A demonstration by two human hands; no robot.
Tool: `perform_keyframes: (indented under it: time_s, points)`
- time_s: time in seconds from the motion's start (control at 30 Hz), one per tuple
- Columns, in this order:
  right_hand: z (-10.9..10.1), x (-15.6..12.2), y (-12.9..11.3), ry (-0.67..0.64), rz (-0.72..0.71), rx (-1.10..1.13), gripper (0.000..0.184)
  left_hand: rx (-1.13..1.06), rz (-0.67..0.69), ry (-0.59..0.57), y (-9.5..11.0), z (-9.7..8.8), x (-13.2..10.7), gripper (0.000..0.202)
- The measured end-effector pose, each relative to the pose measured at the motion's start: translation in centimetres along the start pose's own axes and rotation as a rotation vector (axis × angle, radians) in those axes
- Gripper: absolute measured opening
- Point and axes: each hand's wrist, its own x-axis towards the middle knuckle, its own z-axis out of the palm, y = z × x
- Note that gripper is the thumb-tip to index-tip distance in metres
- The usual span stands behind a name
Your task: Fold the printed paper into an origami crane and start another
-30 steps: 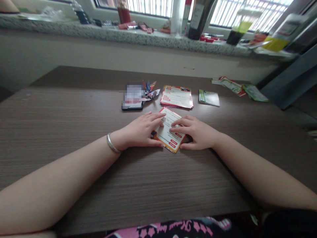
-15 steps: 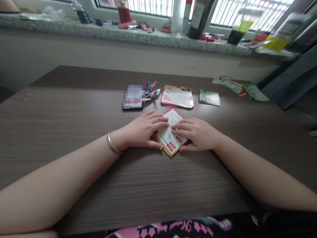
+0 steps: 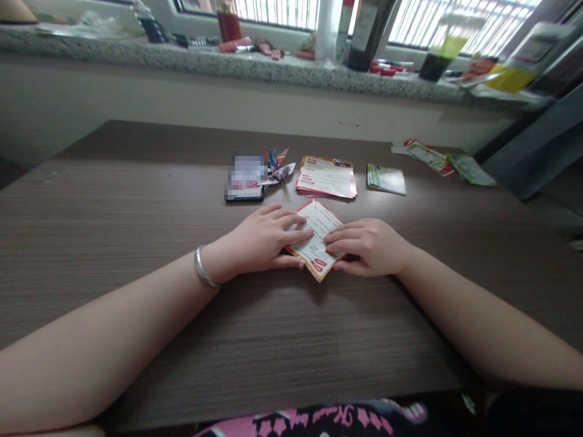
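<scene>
- The square sheet (image 3: 319,223), white with a red-and-orange border, is on the table (image 3: 273,340) between the far and near edges, one corner pointing at the near edge.
- Left hand (image 3: 268,240): holds the sheet at its left side, fingers flat on top, thumb at the lower-left edge; a metal bangle (image 3: 204,267) is on the wrist.
- Right hand (image 3: 368,247): holds the sheet at its right side, fingers curled over the top, thumb at the lower-right edge.
- Thumb pressure from beneath: cannot be determined.
- Toward the table's far edge, left to right: a dark-cased device (image 3: 248,197), its face pixelated; folded colored paper (image 3: 279,175) against it; a stack of printed sheets (image 3: 327,179); a small green-and-white stack (image 3: 386,180).
- Near the far-right corner: green-and-red paper strips (image 3: 430,159), overlapping.
</scene>
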Motion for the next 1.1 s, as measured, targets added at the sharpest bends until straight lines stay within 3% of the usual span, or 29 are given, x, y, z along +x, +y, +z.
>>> perform_keyframes:
  time_s: [0.3, 0.57, 0.87, 1.1]
  points:
    - [0.4, -0.32, 0.45, 0.076, 0.093, 0.107, 0.02, -0.055, -0.015, 0.019, -0.21, 0.13, 0.09, 0.044]
    - [0.63, -0.44, 0.53, 0.144, 0.15, 0.239, 0.018, -0.142, -0.03, 0.05, -0.41, 0.27, 0.15, 0.043]
    - [0.42, -0.27, 0.94, -0.001, 0.217, 0.41, 0.02, -0.362, -0.239, 0.128, 0.32, -0.01, 0.59, 0.041]
    - [0.49, -0.34, 0.93, -0.011, 0.348, 0.587, 0.017, -0.431, -0.268, 0.096, 0.35, -0.12, 0.48, 0.039]
